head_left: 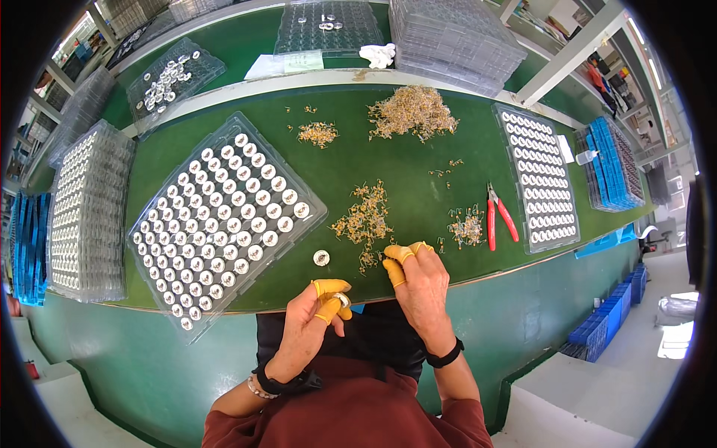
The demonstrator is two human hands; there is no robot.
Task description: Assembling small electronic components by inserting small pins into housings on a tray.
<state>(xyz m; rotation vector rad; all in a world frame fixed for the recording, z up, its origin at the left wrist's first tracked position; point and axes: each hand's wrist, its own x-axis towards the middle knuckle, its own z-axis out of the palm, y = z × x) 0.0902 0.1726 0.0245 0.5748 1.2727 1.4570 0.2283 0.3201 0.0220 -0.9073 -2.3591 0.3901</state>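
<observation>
My left hand point(314, 317), in yellow finger cots, pinches a small round white piece point(341, 300) with a metallic rim at the table's front edge. My right hand point(420, 287), also in yellow finger cots, curls its fingers toward the thumb beside a loose pile of small wire-legged components point(364, 216). Whatever lies between those fingertips is hidden. One more white disc point(321, 257) lies alone on the green tabletop just beyond my left hand. To its left, a clear plastic tray point(310, 190) carries rows of similar white discs with dark centres.
Red-handled pliers point(501, 213) lie right of a small component heap point(467, 226). A larger heap point(413, 112) sits at the back. Another filled tray point(539, 179) is on the right. Stacked trays point(89, 213) stand at far left, blue trays point(609, 164) at far right.
</observation>
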